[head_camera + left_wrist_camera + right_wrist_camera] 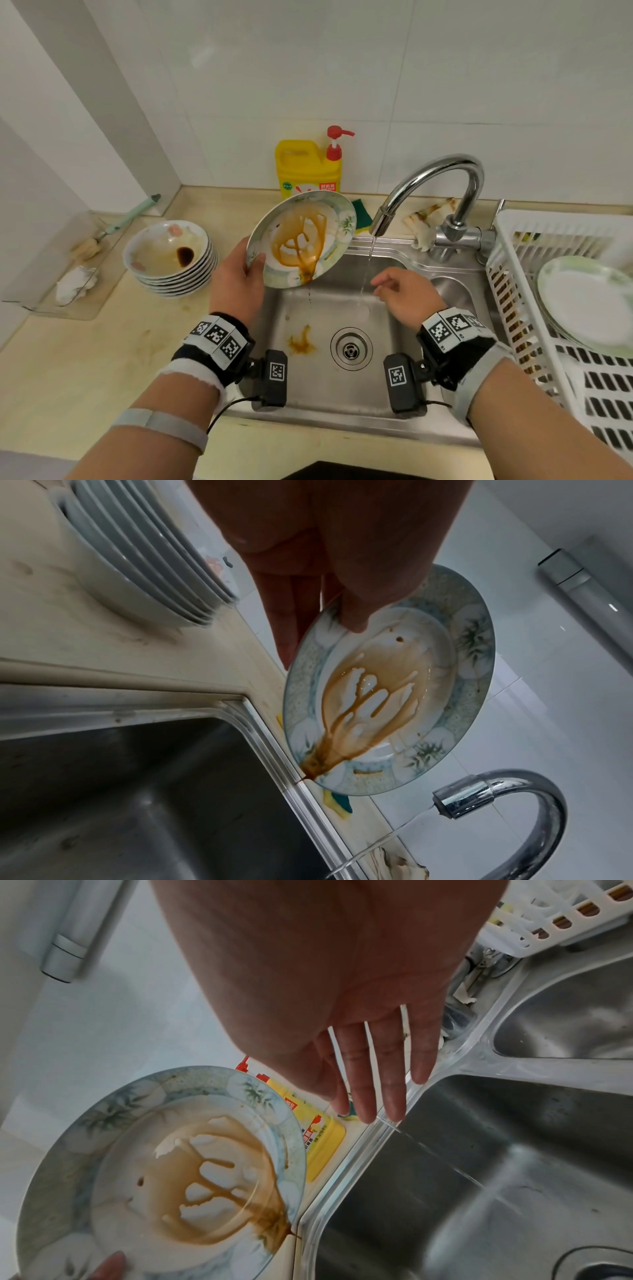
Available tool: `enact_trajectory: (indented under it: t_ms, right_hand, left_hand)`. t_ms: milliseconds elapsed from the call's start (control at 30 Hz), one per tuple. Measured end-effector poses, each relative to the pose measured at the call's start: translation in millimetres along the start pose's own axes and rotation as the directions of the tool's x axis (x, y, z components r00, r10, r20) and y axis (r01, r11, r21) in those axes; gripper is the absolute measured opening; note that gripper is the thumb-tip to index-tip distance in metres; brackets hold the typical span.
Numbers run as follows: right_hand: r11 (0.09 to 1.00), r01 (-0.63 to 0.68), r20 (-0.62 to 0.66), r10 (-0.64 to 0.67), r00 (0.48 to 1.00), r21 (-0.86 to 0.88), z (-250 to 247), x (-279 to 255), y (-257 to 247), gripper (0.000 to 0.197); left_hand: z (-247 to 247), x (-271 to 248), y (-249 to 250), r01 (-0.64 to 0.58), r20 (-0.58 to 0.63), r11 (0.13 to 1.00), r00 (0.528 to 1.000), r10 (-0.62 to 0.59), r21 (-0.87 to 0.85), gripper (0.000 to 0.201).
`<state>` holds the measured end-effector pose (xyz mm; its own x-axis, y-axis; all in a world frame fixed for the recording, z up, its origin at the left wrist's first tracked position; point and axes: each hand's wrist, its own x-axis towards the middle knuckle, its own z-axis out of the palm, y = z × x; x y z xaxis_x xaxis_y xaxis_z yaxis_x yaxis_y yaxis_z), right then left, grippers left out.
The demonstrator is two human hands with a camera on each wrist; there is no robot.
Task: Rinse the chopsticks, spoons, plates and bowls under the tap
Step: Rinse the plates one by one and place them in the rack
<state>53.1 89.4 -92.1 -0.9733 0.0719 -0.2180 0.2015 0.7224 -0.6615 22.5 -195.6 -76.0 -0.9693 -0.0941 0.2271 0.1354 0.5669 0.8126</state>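
Head view, left to right: dirty bowls (170, 258) are stacked on the desk (85, 359); a sauce-streaked plate (301, 238) is gripped at its rim by the left hand (236, 277), tilted over the sink (342, 407); the right hand (404, 296) is held empty, fingers relaxed, at the tap's (435, 185) stream; rinsed plates (589, 301) are stood in the rack (534, 226).

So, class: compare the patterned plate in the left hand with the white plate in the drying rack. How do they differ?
The patterned plate is streaked with brown sauce; the white plate looks clean. The patterned one is held tilted over the steel sink by the left hand; the white one leans in the white plastic rack. Both are round.
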Motion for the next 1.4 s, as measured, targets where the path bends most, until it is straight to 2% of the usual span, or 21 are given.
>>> enact_trajectory:
  t_ms: [167, 400, 533, 600, 733, 833, 1067, 1167, 1267, 1333, 1400]
  right_hand:
    - [1.0, -0.024, 0.004, 0.024, 1.0, 0.006, 3.5, 1.3, 6.3, 0.017]
    - [0.996, -0.078, 0.023, 0.077, 0.997, 0.044, 12.6, 10.4, 22.6, 0.016]
    - [0.974, -0.106, -0.001, 0.109, 0.994, 0.202, 18.7, 23.8, 26.5, 0.006]
    - [0.954, -0.137, -0.001, 0.142, 0.99, 0.265, 22.7, 32.4, 29.9, 0.011]
    - [0.926, -0.205, 0.051, 0.199, 0.979, 0.317, 28.1, 53.4, 33.9, 0.026]
    - [0.915, -0.229, 0.106, 0.205, 0.973, 0.331, 31.2, 73.5, 33.5, 0.033]
    - [0.837, -0.285, 0.187, 0.221, 0.957, 0.467, 23.7, 103.9, 19.4, 0.034]
    - [0.86, -0.232, 0.097, 0.212, 0.973, 0.454, 24.0, 109.0, 23.2, 0.028]
    - [0.938, -0.139, -0.001, 0.146, 0.989, 0.318, 25.7, 112.7, 32.0, 0.02]
    - [0.949, -0.122, 0.024, 0.12, 0.992, 0.29, 27.2, 113.8, 38.9, 0.009]
    - [0.96, -0.097, 0.047, 0.088, 0.995, 0.262, 29.8, 114.7, 42.7, 0.019]
  left_hand:
    - [6.4, 4.0, -10.4, 0.028, 0.031, 0.999, 0.999, -0.027, -0.018, 0.029]
    - [16.0, 13.2, -25.2, 0.124, 0.109, 0.98, 0.988, -0.108, -0.153, 0.021]
    - [23.1, 22.5, -30.3, 0.245, 0.182, 0.95, 0.961, -0.21, -0.192, 0.037]
    - [27.3, 27.1, -32.4, 0.29, 0.221, 0.935, 0.944, -0.244, -0.205, 0.038]
    - [36.2, 36.5, -33.9, 0.351, 0.288, 0.916, 0.913, -0.289, -0.196, 0.015]
    - [46.9, 44.5, -36.7, 0.381, 0.323, 0.906, 0.894, -0.311, -0.184, 0.027]
    - [66.9, 58.2, -45.1, 0.406, 0.39, 0.89, 0.868, -0.306, -0.206, 0.031]
    - [73.8, 61.8, -44.4, 0.424, 0.401, 0.877, 0.861, -0.313, -0.226, 0.032]
    - [76.5, 63.8, -44.5, 0.447, 0.409, 0.859, 0.852, -0.325, -0.249, 0.028]
    - [76.3, 64.7, -45.8, 0.445, 0.408, 0.858, 0.854, -0.321, -0.256, 0.027]
    - [75.3, 65.0, -45.3, 0.434, 0.416, 0.86, 0.857, -0.303, -0.269, 0.03]
